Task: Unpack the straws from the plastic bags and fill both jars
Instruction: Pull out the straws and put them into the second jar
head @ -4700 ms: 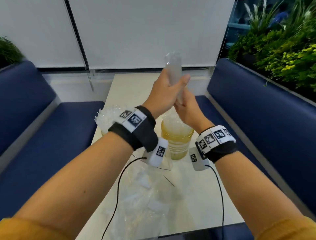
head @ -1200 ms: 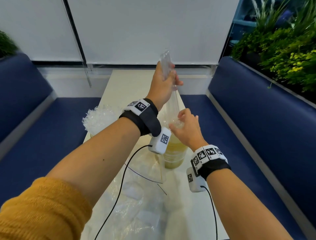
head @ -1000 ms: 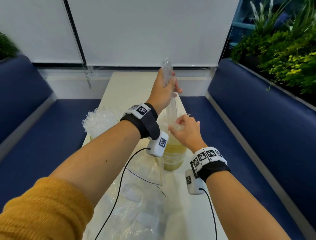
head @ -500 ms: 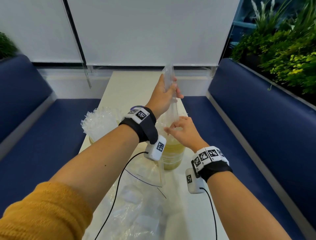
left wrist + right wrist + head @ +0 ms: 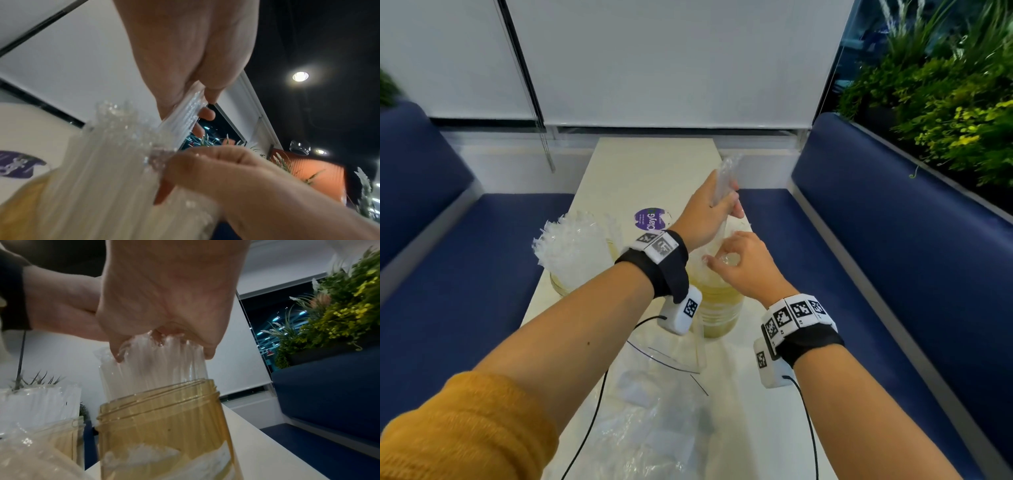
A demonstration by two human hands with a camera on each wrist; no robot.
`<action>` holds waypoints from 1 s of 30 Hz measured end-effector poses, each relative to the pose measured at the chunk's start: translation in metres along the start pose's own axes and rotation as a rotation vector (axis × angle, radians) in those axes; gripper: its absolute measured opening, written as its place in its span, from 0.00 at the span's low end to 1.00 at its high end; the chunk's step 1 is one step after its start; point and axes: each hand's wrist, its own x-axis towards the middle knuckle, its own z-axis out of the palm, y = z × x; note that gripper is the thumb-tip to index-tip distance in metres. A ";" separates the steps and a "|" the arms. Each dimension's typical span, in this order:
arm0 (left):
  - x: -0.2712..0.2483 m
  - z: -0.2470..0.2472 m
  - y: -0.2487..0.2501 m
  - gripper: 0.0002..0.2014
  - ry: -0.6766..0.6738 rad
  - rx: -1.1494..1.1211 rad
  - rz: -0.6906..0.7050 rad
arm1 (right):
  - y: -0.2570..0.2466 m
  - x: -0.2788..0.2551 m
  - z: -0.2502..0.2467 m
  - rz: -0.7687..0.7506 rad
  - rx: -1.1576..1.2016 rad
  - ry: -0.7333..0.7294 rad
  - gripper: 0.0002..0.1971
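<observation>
The straws (image 5: 156, 363) stand in the amber jar (image 5: 164, 423), gripped at the tops by the right hand (image 5: 743, 270). The thin bag (image 5: 724, 178) is pinched by the left hand (image 5: 705, 216) — light, slippery, best held at its closed end.

Both forearms bare; mustard-yellow knit sleeve (image 5: 465, 428) pushed up on the left arm. Each wrist carries a black fabric band (image 5: 664, 274) topped with white square-coded marker tiles (image 5: 796, 313). White camera pod (image 5: 681, 313) with coded tag under each wrist, thin black cable (image 5: 812, 428) trailing back
</observation>
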 end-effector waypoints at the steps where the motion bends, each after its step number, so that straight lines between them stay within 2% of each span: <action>1: 0.000 0.002 -0.005 0.13 0.015 0.008 -0.031 | -0.001 -0.001 -0.001 -0.005 0.029 0.013 0.16; 3: 0.001 0.002 -0.014 0.08 0.031 0.053 -0.104 | -0.004 -0.003 -0.003 -0.021 0.133 0.107 0.11; 5: 0.004 -0.001 -0.019 0.08 0.027 0.134 -0.143 | -0.009 -0.004 -0.007 -0.040 0.206 0.290 0.06; 8: 0.002 -0.004 -0.020 0.14 0.009 0.293 -0.139 | -0.024 0.005 -0.016 -0.082 0.199 0.579 0.09; 10: -0.003 -0.002 -0.024 0.20 -0.044 0.415 -0.135 | -0.043 0.017 -0.029 -0.178 0.162 0.689 0.14; 12: -0.009 -0.001 -0.025 0.24 -0.068 0.506 -0.175 | -0.062 0.035 -0.042 -0.264 0.080 0.631 0.20; 14: -0.011 0.000 -0.023 0.21 -0.061 0.583 -0.205 | -0.074 0.054 -0.048 -0.254 -0.068 0.375 0.22; 16: -0.013 -0.001 -0.019 0.17 -0.092 0.690 -0.216 | -0.076 0.066 -0.044 -0.197 -0.379 0.137 0.18; 18: -0.013 -0.008 -0.017 0.16 -0.121 0.724 -0.229 | -0.074 0.067 -0.039 -0.170 -0.523 0.087 0.15; 19: -0.015 -0.013 -0.016 0.18 -0.124 0.672 -0.247 | -0.070 0.066 -0.036 -0.167 -0.544 0.084 0.14; 21: -0.018 -0.027 -0.011 0.27 -0.140 0.578 -0.289 | -0.060 0.061 -0.026 -0.204 -0.617 0.025 0.14; 23: -0.023 -0.039 -0.004 0.38 -0.212 0.607 -0.330 | -0.047 0.050 -0.011 -0.203 -0.700 -0.106 0.19; 24: -0.026 -0.043 -0.001 0.38 -0.259 0.643 -0.350 | -0.043 0.045 -0.004 -0.184 -0.704 -0.169 0.22; 25: -0.028 -0.046 0.000 0.34 -0.293 0.652 -0.364 | -0.040 0.041 0.002 -0.150 -0.675 -0.218 0.23; 27: -0.033 -0.043 -0.001 0.13 -0.299 0.597 -0.387 | -0.037 0.040 0.008 -0.132 -0.605 -0.239 0.24; 28: -0.035 -0.041 -0.001 0.07 -0.268 0.564 -0.380 | -0.038 0.042 0.007 -0.147 -0.569 -0.182 0.23; 29: -0.036 -0.037 -0.002 0.07 -0.240 0.547 -0.364 | -0.037 0.044 0.006 -0.163 -0.537 -0.079 0.19; 30: -0.036 -0.033 -0.003 0.13 -0.206 0.553 -0.333 | -0.036 0.047 0.003 -0.149 -0.500 0.041 0.16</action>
